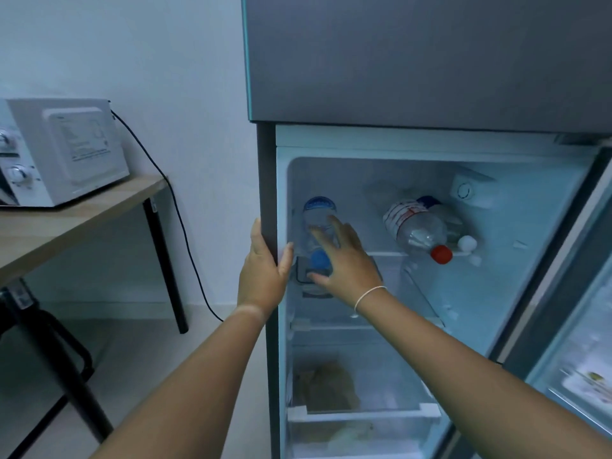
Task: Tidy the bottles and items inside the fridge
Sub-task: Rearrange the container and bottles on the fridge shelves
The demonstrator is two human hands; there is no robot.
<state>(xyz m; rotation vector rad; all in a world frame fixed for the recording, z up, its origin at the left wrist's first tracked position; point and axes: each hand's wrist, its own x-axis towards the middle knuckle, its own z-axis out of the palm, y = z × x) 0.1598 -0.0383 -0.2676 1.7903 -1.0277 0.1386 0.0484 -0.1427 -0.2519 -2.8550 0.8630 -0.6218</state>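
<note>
The fridge (430,150) stands open in front of me. On its top shelf at the left lies a clear bottle with a blue cap (318,223), cap towards me. My right hand (347,260) is spread over that bottle, fingers apart, touching it without a closed grip. My left hand (265,266) grips the fridge's left side wall (267,180). At the right of the same shelf lies a clear bottle with a red cap (417,228), tilted, cap at the front. A small white cap or ball (467,242) sits just right of it.
The open fridge door (576,326) hangs at the right with items in its racks. A lower shelf holds a brownish bag (326,385). Left of the fridge a white microwave (56,154) sits on a wooden table (82,217), with a black cable (178,220) hanging down.
</note>
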